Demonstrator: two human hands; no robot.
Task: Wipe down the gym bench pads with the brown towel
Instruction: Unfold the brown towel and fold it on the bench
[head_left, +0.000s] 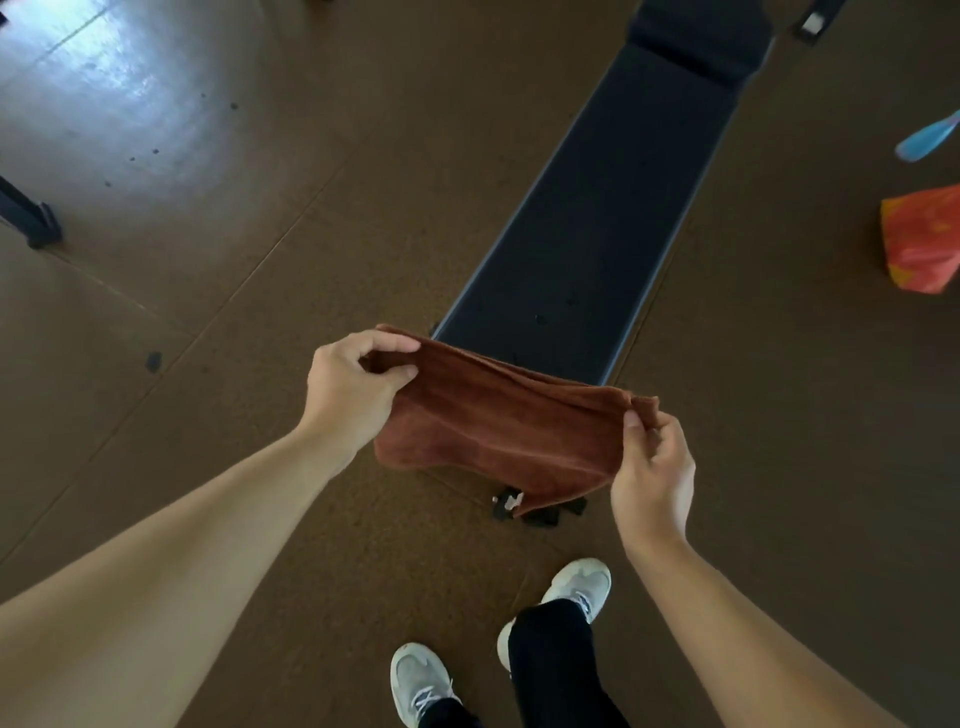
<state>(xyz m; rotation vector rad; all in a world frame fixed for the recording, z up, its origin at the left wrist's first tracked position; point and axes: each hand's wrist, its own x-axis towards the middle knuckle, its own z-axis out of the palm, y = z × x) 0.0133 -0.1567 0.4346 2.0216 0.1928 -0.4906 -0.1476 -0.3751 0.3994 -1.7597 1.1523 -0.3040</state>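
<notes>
A brown towel (498, 436) hangs stretched between my two hands above the near end of the bench. My left hand (353, 387) pinches its upper left corner. My right hand (652, 467) pinches its upper right corner. The long black bench pad (587, 218) runs away from me toward the upper right, with a second, darker pad (698, 41) at its far end. A few small drops or specks show on the near part of the long pad. The towel hides the pad's near edge.
Brown floor tiles surround the bench. The bench's black foot (540, 512) pokes out below the towel. An orange-red bag (922, 241) and a blue object (927, 137) lie at the right. A black frame leg (31, 218) stands at the left. My white shoes (579, 584) are near the bottom.
</notes>
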